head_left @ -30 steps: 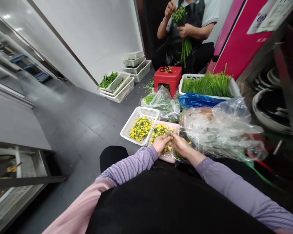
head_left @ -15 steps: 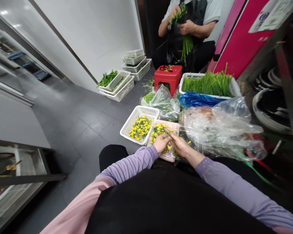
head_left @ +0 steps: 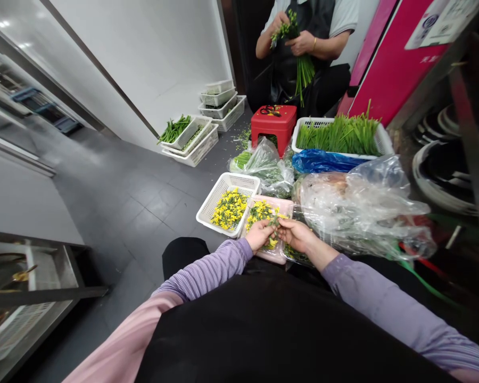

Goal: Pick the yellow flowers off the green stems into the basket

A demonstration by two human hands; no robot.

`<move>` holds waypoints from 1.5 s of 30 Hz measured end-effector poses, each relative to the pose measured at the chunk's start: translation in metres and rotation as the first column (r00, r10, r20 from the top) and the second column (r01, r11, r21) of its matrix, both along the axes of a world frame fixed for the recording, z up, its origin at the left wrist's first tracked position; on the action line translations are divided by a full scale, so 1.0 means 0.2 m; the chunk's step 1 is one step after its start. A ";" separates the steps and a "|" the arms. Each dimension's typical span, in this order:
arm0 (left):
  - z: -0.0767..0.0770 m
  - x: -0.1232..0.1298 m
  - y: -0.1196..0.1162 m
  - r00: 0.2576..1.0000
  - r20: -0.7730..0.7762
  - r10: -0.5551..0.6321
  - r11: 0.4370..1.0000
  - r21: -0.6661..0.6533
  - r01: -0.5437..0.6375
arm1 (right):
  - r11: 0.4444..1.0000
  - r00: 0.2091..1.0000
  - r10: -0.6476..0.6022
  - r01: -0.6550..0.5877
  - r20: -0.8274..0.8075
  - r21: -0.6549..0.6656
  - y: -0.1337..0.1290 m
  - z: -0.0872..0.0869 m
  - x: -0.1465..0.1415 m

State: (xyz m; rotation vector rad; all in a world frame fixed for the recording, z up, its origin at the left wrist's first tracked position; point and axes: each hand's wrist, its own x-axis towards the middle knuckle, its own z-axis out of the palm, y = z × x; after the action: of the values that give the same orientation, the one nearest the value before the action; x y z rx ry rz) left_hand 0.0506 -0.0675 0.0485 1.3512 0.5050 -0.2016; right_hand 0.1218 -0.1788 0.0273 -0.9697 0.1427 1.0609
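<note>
My left hand (head_left: 259,235) is closed in a pinch over the pink tray (head_left: 286,204), gripping a small yellow flower with a green stem (head_left: 276,217). Its fingertips meet those of my right hand (head_left: 295,234), which pinches the same flower from the right. More yellow flowers (head_left: 258,210) lie loose on the tray, partly covered by my hands. Left of the tray, a white perforated basket (head_left: 206,211) holds a heap of similar flowers (head_left: 229,208). Under my right wrist is a clear plastic container (head_left: 297,256) with more greenery inside.
Large clear plastic bags (head_left: 343,213) bulge at the right. Behind stand a red stool (head_left: 273,125) bearing scissors (head_left: 270,110) and a basket of green stalks (head_left: 343,135). A co-worker (head_left: 303,53) sits opposite, holding flowering stems. Stacked white baskets (head_left: 193,154) line the wall.
My right hand's fingers have drawn back slightly and curled into a tighter pinch. My left hand has shifted a little left. The baskets and tray stay where they were.
</note>
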 end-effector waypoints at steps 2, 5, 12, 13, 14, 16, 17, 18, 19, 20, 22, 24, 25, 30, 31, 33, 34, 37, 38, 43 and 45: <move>0.00 0.00 0.00 1.000 -0.024 0.009 1.000 -0.001 -0.009 | 1.000 1.000 -0.001 0.002 0.017 -0.028 0.00 0.00 0.00; 0.00 0.00 0.01 0.999 -0.034 0.020 0.998 0.058 -0.018 | 0.997 0.995 -0.048 0.053 0.084 -0.064 0.00 -0.01 0.00; -0.02 -0.02 0.03 0.994 -0.040 -0.106 0.862 0.495 0.112 | 0.997 0.943 -0.031 0.053 0.330 -0.058 -0.01 0.01 -0.01; -0.03 -0.02 0.03 0.991 -0.029 -0.127 0.833 0.539 0.123 | 0.995 0.914 -0.001 0.042 0.407 -0.092 0.00 0.00 -0.01; -0.03 -0.02 0.03 0.989 -0.017 -0.146 0.810 0.572 0.130 | 0.990 0.881 0.023 0.046 0.473 -0.134 0.00 0.00 -0.02; -0.04 -0.02 0.03 0.986 0.004 -0.167 0.798 0.587 0.133 | 0.976 0.825 0.043 0.086 0.563 -0.200 0.01 -0.01 -0.02; -0.04 -0.02 0.02 0.986 0.014 -0.167 0.815 0.564 0.130 | 0.971 0.806 0.048 0.101 0.590 -0.216 0.01 -0.02 -0.02; -0.05 -0.02 0.02 0.987 0.021 -0.159 0.843 0.524 0.125 | 0.969 0.793 0.051 0.107 0.607 -0.221 0.01 -0.03 -0.02; -0.05 -0.02 0.02 0.989 0.027 -0.148 0.873 0.474 0.118 | 0.970 0.788 0.053 0.106 0.613 -0.220 0.02 -0.03 -0.02; -0.05 -0.02 0.02 0.991 0.031 -0.132 0.898 0.426 0.107 | 0.971 0.791 0.053 0.101 0.610 -0.215 0.02 -0.04 -0.01; -0.04 -0.02 0.02 0.995 0.033 -0.093 0.931 0.358 0.075 | 0.976 0.821 0.043 0.087 0.570 -0.199 0.02 -0.04 -0.02; -0.04 -0.02 0.02 0.998 0.026 -0.060 0.948 0.315 0.049 | 0.984 0.867 0.014 0.077 0.498 -0.161 0.02 -0.04 -0.02; -0.03 -0.02 0.02 0.999 0.018 -0.047 0.953 0.299 0.040 | 0.989 0.891 -0.003 0.071 0.454 -0.132 0.02 -0.03 -0.02; -0.06 0.00 0.05 0.994 -0.100 -0.043 0.933 0.352 0.076 | 0.981 0.970 -0.154 0.172 0.191 -0.084 0.01 -0.01 0.02; -0.08 0.01 0.07 0.990 -0.134 -0.041 0.914 0.396 0.091 | 0.973 0.969 -0.191 0.207 0.155 -0.097 0.00 0.00 0.03; -0.11 0.01 0.09 0.985 -0.167 -0.034 0.847 0.518 0.117 | 0.966 0.965 -0.212 0.231 0.153 -0.116 -0.01 0.01 0.04; -0.12 0.02 0.10 0.987 -0.158 -0.037 0.793 0.596 0.125 | 0.972 0.968 -0.176 0.200 0.179 -0.126 -0.01 0.01 0.04; -0.14 0.01 0.11 0.990 -0.099 -0.104 0.572 0.808 0.141 | 0.981 0.955 0.056 0.002 0.291 -0.195 0.00 -0.01 0.00; -0.14 0.01 0.11 0.986 -0.091 -0.139 0.500 0.853 0.149 | 0.974 0.939 0.120 -0.049 0.323 -0.221 0.00 -0.01 -0.02; -0.11 -0.01 0.04 0.945 -0.071 -0.318 0.311 0.934 0.175 | 0.968 0.907 0.106 -0.001 0.407 -0.249 0.03 -0.07 -0.07; -0.10 -0.01 0.03 0.932 -0.041 -0.359 0.296 0.943 0.155 | 0.979 0.940 0.061 0.008 0.336 -0.202 0.03 -0.08 -0.07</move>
State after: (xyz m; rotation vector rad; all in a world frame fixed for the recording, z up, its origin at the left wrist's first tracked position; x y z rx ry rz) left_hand 0.0484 -0.0620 0.0289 2.6289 0.1939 -0.0187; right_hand 0.1087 -0.1730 0.0123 -1.3283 -0.0510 0.8984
